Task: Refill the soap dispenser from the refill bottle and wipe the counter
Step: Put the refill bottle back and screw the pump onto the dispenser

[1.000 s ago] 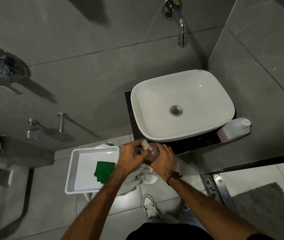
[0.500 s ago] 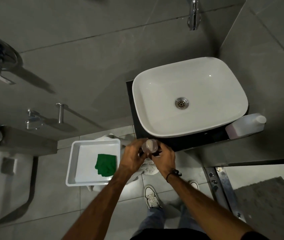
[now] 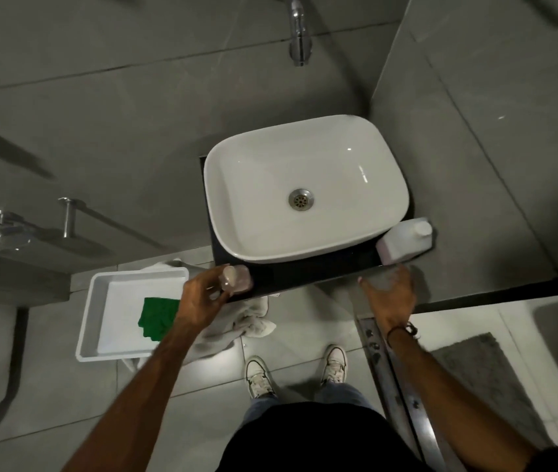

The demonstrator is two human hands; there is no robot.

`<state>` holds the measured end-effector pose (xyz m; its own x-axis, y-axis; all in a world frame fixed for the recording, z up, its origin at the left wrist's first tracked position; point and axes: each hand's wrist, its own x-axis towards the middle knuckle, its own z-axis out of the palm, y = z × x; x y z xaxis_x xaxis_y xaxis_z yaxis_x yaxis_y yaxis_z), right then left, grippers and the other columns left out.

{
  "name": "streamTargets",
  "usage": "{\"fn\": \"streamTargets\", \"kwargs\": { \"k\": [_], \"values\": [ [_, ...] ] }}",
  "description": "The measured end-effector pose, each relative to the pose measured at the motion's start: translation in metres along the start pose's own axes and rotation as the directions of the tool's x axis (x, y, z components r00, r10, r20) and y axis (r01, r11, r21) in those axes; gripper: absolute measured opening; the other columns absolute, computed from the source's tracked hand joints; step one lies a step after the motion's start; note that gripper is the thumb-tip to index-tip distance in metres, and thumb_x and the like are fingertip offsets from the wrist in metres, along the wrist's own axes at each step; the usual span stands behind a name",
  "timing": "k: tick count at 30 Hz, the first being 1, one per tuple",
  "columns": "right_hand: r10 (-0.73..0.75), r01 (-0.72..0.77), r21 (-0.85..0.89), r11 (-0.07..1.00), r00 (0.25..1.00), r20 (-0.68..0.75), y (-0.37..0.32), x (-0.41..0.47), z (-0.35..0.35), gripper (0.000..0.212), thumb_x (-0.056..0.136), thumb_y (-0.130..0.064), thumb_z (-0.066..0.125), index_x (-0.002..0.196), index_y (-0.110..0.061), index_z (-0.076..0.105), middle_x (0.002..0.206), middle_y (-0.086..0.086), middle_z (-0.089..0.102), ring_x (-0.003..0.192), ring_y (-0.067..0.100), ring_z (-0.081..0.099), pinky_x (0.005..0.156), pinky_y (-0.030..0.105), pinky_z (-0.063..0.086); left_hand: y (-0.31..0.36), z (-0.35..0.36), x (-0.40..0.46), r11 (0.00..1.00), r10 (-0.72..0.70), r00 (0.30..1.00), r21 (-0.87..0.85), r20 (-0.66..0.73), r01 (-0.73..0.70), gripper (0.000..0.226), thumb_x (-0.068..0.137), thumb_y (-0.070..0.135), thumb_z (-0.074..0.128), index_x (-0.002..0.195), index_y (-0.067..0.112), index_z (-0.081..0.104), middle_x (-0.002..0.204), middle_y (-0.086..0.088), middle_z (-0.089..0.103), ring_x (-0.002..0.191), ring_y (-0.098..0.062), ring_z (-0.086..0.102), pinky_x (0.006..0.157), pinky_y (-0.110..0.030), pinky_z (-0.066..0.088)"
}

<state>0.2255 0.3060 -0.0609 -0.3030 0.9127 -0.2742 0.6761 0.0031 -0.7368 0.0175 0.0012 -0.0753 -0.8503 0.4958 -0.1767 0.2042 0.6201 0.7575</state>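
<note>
The soap dispenser [image 3: 235, 280], a small clear bottle with pinkish liquid and a beige top, stands at the front left corner of the dark counter [image 3: 305, 274]. My left hand [image 3: 201, 299] is shut around it. My right hand [image 3: 388, 296] hovers at the counter's front right edge, blurred, fingers apart and holding nothing. Just beyond it lies the white refill bottle [image 3: 407, 243] with pink liquid, on its side beside the basin. A green cloth [image 3: 158, 316] lies in a white tray [image 3: 100, 301] on the floor.
A white basin [image 3: 223, 233] fills most of the counter, with a wall faucet [image 3: 299, 35] above it. A crumpled pale towel [image 3: 248, 323] lies on the floor below the counter. A metal door rail [image 3: 383, 356] and a grey mat [image 3: 475, 373] are at right. My shoes [image 3: 259, 378] stand below.
My right hand let go of the dispenser and swung right toward the refill bottle. My left hand keeps hold of the dispenser, now at the counter's left corner.
</note>
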Motion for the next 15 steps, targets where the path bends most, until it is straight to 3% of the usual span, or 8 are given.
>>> {"fn": "streamTargets", "kwargs": {
  "k": [5, 6, 9, 12, 15],
  "values": [
    [-0.111, 0.118, 0.048, 0.992, 0.984, -0.141, -0.018, 0.054, -0.042, 0.097, 0.061, -0.03, 0.096, 0.142, -0.01, 0.047, 0.139, 0.013, 0.058, 0.125, 0.033, 0.056, 0.103, 0.046, 0.05, 0.001, 0.009, 0.0, 0.994, -0.105, 0.993, 0.033, -0.048, 0.106, 0.055, 0.078, -0.006, 0.082, 0.13, 0.004, 0.066, 0.114, -0.015, 0.076, 0.1, -0.027, 0.075, 0.084, -0.007, 0.053],
    [-0.129, 0.136, 0.048, 0.99, 0.984, -0.122, -0.02, 0.061, -0.045, 0.097, 0.062, -0.029, 0.095, 0.144, -0.013, 0.046, 0.141, 0.012, 0.057, 0.128, 0.033, 0.054, 0.106, 0.044, 0.048, 0.002, 0.01, -0.001, 0.992, -0.116, 0.992, 0.043, -0.058, 0.119, 0.056, 0.078, -0.006, 0.082, 0.13, 0.004, 0.066, 0.113, -0.015, 0.076, 0.101, -0.028, 0.075, 0.086, -0.013, 0.056],
    [-0.173, 0.175, 0.064, 0.983, 0.985, -0.027, -0.018, 0.076, -0.051, 0.094, 0.066, -0.028, 0.094, 0.146, -0.018, 0.046, 0.142, 0.01, 0.057, 0.131, 0.031, 0.053, 0.108, 0.042, 0.044, 0.013, 0.012, -0.005, 0.983, -0.146, 0.987, 0.1, -0.071, 0.153, 0.061, 0.078, -0.001, 0.083, 0.135, 0.007, 0.063, 0.117, -0.018, 0.075, 0.108, -0.036, 0.072, 0.096, -0.047, 0.059],
    [-0.236, 0.236, 0.006, 0.972, 0.971, 0.027, -0.006, 0.079, -0.056, 0.09, 0.064, -0.032, 0.095, 0.141, -0.015, 0.052, 0.137, 0.011, 0.061, 0.128, 0.032, 0.055, 0.107, 0.042, 0.046, 0.029, 0.024, -0.018, 0.968, -0.154, 0.977, 0.177, -0.15, 0.18, 0.083, 0.074, -0.003, 0.084, 0.147, -0.003, 0.044, 0.132, -0.028, 0.061, 0.119, -0.045, 0.06, 0.099, -0.057, 0.052],
    [-0.243, 0.249, -0.031, 0.968, 0.961, 0.135, 0.007, 0.072, -0.055, 0.077, 0.059, -0.034, 0.096, 0.125, -0.012, 0.063, 0.122, 0.015, 0.067, 0.116, 0.037, 0.061, 0.096, 0.044, 0.053, 0.05, 0.052, -0.056, 0.926, -0.284, 0.853, 0.105, -0.438, 0.362, 0.081, 0.075, 0.006, 0.084, 0.14, -0.012, 0.039, 0.125, -0.033, 0.052, 0.116, -0.05, 0.052, 0.099, -0.059, 0.047]
  ]
}}
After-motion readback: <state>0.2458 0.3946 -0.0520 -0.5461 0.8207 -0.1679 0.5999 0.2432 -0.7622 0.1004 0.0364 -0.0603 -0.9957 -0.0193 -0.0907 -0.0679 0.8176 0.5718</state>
